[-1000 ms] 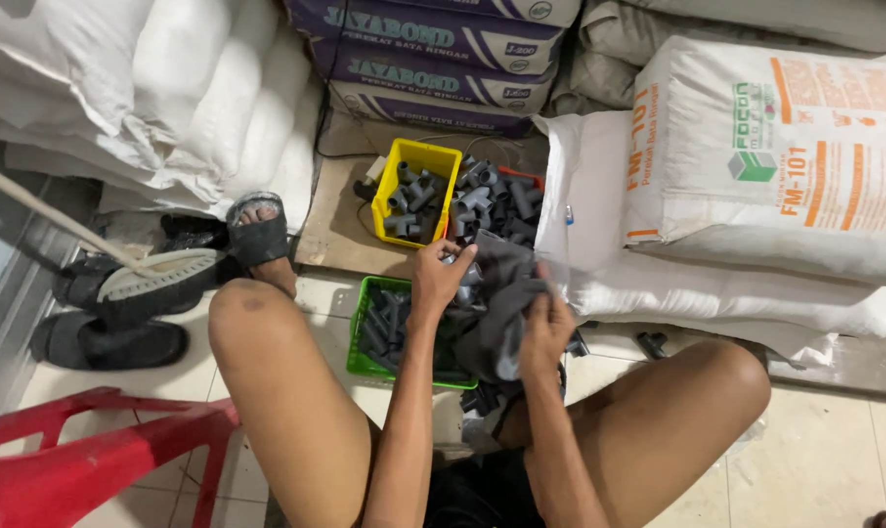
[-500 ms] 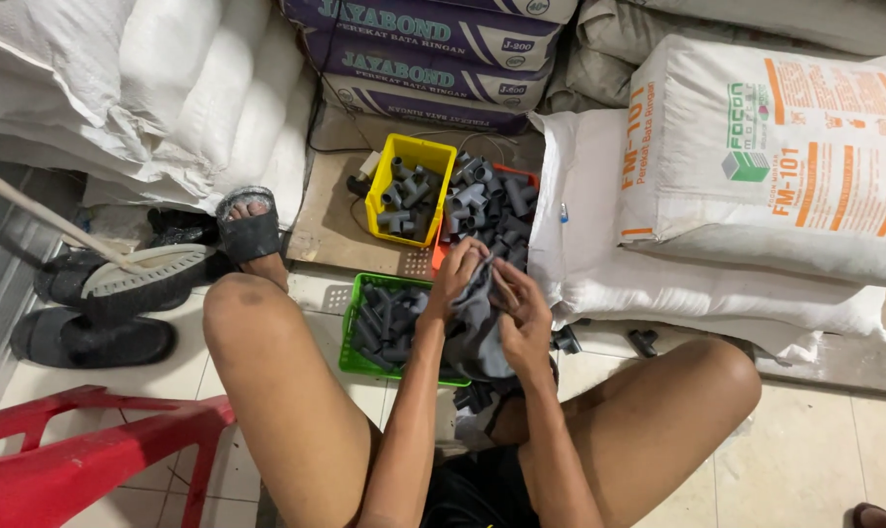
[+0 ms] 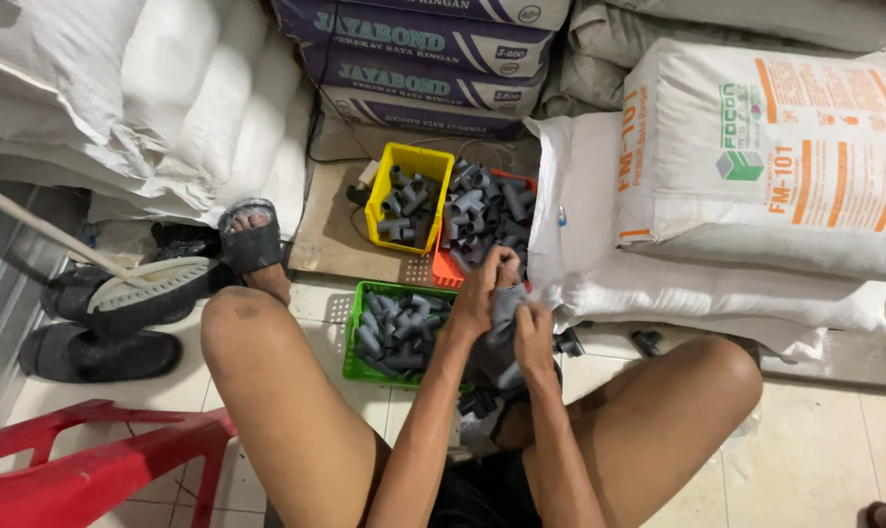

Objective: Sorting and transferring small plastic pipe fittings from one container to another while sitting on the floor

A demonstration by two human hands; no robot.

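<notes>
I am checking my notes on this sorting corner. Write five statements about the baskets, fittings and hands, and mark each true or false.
1. The yellow plastic basket holds grey plastic pipe fittings. True.
2. The green plastic basket lies nearer the person than the yellow one. True.
3. The left hand rests on the red plastic stool. False: it is raised at a dark grey bundle, together with the right hand.
4. The orange plastic basket is empty. False: grey fittings fill it.
5. The person's foot is bare. False: it wears a grey sandal.
</notes>
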